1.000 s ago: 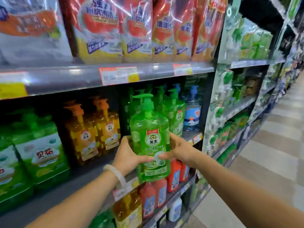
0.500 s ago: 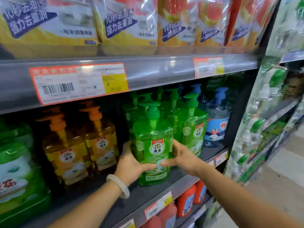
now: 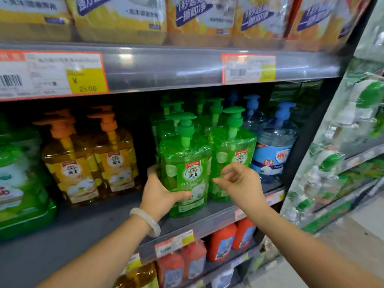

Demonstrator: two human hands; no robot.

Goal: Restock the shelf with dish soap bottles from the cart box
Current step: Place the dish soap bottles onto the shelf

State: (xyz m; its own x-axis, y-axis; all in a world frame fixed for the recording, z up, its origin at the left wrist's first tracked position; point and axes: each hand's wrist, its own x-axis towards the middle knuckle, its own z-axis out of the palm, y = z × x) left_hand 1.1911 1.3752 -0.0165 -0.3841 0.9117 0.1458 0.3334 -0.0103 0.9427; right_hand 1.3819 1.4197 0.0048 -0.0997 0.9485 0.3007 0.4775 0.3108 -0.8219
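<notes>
Nearest the camera, two bare forearms reach up toward the shelf, the left wrist wearing a pale bangle. The left hand grips the green dish soap bottle low on its left side, thumb lying across the front label and the other fingers wrapped behind it. The right hand hangs just to the bottle's right with nothing in it, its fingers loosely curled and the thumb and forefinger pointing toward the bottle, apart from it. The bottle stands upright near the shelf's front edge, just beside a second green bottle on its right. Further back stand more green pump bottles, with blue-pump bottles to the right and orange bottles to the left. Price tags line the shelf edge above.
</notes>
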